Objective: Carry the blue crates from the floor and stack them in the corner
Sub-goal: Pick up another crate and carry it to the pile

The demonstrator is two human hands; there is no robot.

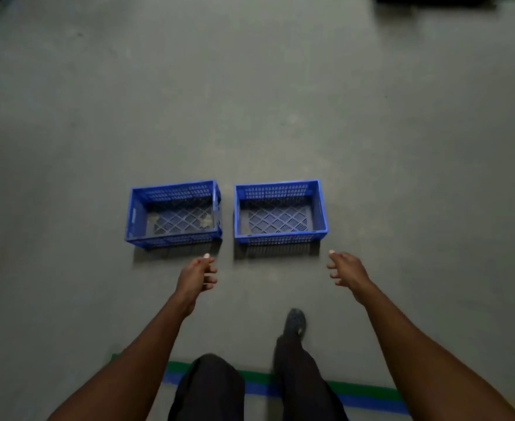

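Two empty blue slatted crates stand side by side on the grey floor: the left crate [133, 217] and the right crate [321, 208], a narrow gap between them. My left hand [198, 276] reaches forward just short of the left crate's near right corner, fingers loosely curled, holding nothing. My right hand [346, 268] is stretched out beside the right crate's near right corner, fingers spread, empty. Neither hand touches a crate.
My right foot [295, 323] is stepped forward behind the right crate. A green and blue tape line [359, 393] crosses the floor under my legs. Something dark [432, 0] lies at the far top right edge.
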